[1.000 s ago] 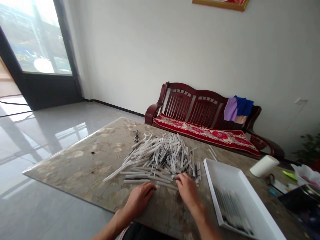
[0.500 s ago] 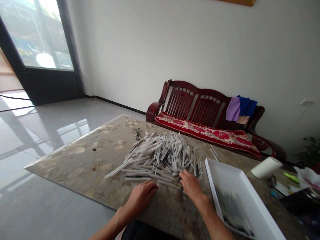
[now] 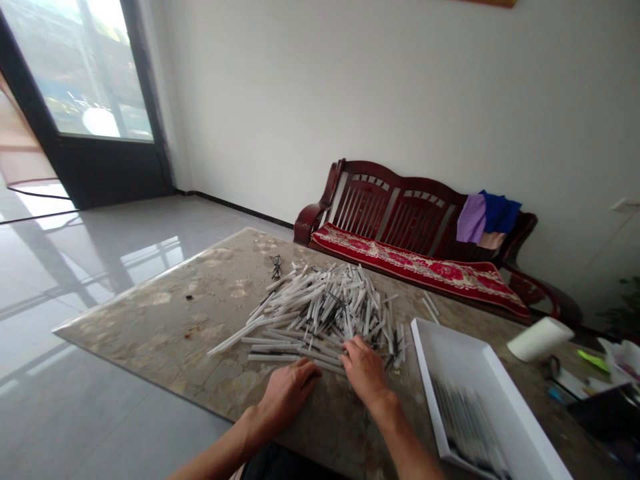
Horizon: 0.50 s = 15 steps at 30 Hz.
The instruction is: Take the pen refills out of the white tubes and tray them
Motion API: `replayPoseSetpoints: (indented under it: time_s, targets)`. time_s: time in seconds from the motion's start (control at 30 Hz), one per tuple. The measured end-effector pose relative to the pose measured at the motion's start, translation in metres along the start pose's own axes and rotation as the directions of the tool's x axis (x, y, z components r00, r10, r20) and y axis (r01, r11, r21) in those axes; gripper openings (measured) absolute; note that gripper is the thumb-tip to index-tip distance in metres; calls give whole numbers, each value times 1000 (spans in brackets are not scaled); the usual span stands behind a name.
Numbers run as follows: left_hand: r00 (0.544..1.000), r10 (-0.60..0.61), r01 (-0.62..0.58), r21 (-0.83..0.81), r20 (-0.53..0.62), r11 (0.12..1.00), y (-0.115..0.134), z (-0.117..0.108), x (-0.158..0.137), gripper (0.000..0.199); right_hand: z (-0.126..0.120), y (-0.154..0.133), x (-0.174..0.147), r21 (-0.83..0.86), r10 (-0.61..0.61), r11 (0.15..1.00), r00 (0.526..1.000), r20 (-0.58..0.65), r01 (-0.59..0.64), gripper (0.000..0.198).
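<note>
A heap of thin white, partly black pen-like sticks (image 3: 320,303) lies on the patterned table (image 3: 145,333). My left hand (image 3: 290,390) rests on the tabletop at the heap's near edge. Its fingers are curled together, and whatever they may hold is hidden. My right hand (image 3: 364,373) reaches over the near right side of the heap, fingers bent down and close together. Its fingertips touch the end of a stick lying crosswise there; whether they grip it cannot be made out. To the right, a shallow white box (image 3: 510,390) holds a row of similar sticks (image 3: 467,420).
Black-framed glasses (image 3: 276,267) lie behind the heap. Loose sticks (image 3: 430,305) sit near the box's far corner. A white paper roll (image 3: 540,339) and assorted items stand at the right. A red wooden bench (image 3: 400,213) is behind the table.
My right hand has moved left, closer to my left hand, its fingers now over the heap's edge. My left hand has shifted slightly right. The camera view has turned a little left.
</note>
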<state>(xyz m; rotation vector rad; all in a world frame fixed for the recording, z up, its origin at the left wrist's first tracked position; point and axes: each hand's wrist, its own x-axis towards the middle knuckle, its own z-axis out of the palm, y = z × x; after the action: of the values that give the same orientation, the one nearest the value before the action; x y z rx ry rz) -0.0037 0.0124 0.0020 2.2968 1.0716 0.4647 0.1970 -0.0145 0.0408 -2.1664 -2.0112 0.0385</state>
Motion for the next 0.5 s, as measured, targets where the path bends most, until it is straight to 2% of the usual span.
replayPoseSetpoints:
  time_s: [0.3, 0.5]
  targets:
    - [1000, 15, -15, 23, -5, 1000, -2, 2, 0, 21, 0, -14, -4, -151, 41, 988, 993, 106, -25, 14]
    - [1000, -28, 28, 93, -4, 995, 9, 0, 6, 21, -5, -14, -3, -164, 54, 986, 991, 122, -33, 14]
